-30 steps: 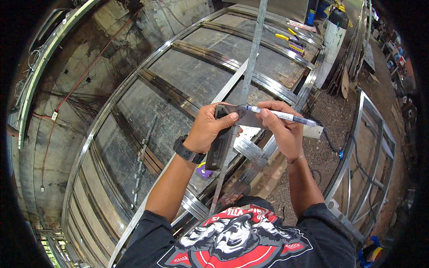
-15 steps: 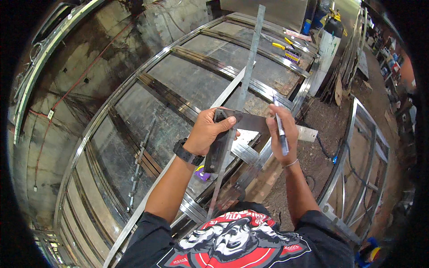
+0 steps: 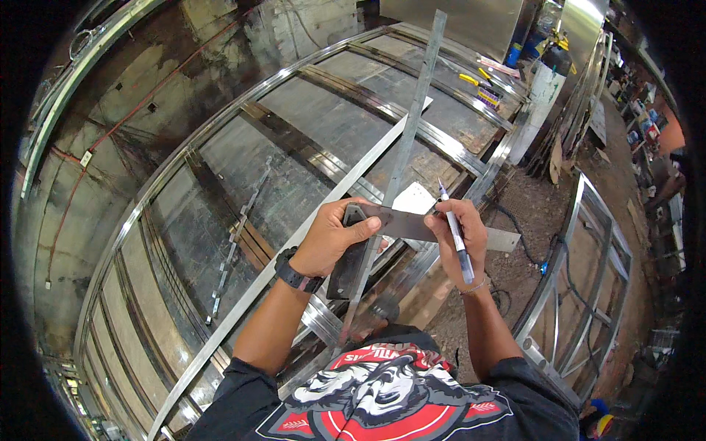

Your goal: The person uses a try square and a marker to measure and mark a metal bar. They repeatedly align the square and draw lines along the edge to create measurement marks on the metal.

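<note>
Slipping alignment looks like the main risk

The left hand [image 3: 334,239] pinches the square [image 3: 410,224] and strip [image 3: 404,147] together where they cross, above the frame [image 3: 456,155] and between both hands. If that pinch eases, the square could skew. Whether the strip's far end is supported, I cannot tell; if not, its weight might twist it. The right hand [image 3: 465,235] grasps the pen [image 3: 453,237], fingers at the blade; a nudge there could tilt the square.
</note>
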### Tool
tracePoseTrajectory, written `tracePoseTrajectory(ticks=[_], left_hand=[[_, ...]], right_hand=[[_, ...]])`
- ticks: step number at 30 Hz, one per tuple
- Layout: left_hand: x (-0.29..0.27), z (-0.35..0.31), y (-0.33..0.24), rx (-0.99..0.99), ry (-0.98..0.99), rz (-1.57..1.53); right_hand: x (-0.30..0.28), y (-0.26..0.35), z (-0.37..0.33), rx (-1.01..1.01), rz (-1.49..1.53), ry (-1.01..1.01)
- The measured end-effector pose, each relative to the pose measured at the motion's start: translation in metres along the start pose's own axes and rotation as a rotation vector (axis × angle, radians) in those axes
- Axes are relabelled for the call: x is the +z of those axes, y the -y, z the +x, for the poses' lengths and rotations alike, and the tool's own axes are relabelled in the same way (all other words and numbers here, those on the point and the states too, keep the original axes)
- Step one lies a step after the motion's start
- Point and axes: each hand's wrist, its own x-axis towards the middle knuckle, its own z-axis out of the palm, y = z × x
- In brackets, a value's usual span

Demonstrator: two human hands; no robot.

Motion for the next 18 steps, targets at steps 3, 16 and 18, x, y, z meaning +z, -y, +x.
tracePoseTrajectory(ticks=[3,16,18], left_hand=[[-0.001,-0.024,-0.007,-0.004,-0.026,0.005],[-0.006,-0.041,-0.039,-0.058,-0.041,0.015],[0.001,-0.034,-0.043,0.004,-0.079,0.010]], right_hand=[[0.007,0.016,-0.011,0.043,0.054,0.004],[0.024,0.029,0.012,-0.030,0.129,-0.042],[0.024,0.023,0.020,-0.049,0.123,-0.058]])
